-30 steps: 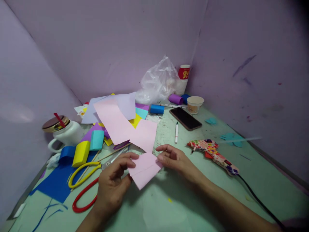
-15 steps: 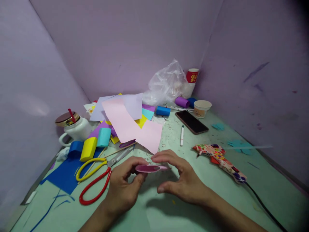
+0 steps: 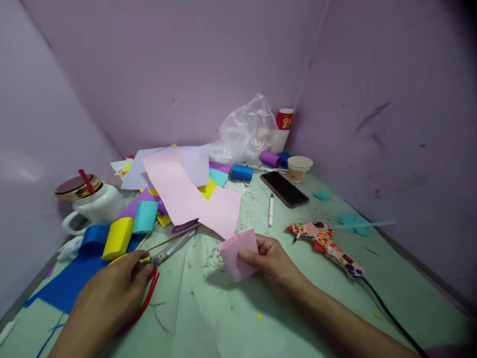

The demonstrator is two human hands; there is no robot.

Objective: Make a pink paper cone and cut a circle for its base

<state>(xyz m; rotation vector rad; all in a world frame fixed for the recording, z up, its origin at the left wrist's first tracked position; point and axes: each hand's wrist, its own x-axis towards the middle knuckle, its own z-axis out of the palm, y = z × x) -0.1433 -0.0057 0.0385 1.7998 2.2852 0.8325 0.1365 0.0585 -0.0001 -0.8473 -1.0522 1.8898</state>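
Between the thumb and fingers of my right hand (image 3: 274,261) is a flattened pink paper tube (image 3: 240,254), held above the table with its open end facing up and left. My left hand (image 3: 121,286) is closed over the yellow handle of a pair of scissors (image 3: 161,257). The red handle shows below that hand, and the blades point away to the upper right. Part of the yellow handle is hidden under my fingers. Just beyond my left hand stand a yellow paper tube (image 3: 118,238), a light blue one (image 3: 145,217) and a dark blue one (image 3: 94,239).
Pink paper sheets (image 3: 173,189) lie over other coloured sheets. A white jar mug (image 3: 97,203) stands left. At right are a glue gun (image 3: 324,243) with its cord, a phone (image 3: 285,189), a marker (image 3: 271,210) and a small paper bowl (image 3: 299,168). A plastic bag (image 3: 248,129) sits behind.
My left hand has let go of the pink paper tube and moved left onto the scissors. My right hand now grips the tube, which has turned to show its side. The view has shifted slightly right.
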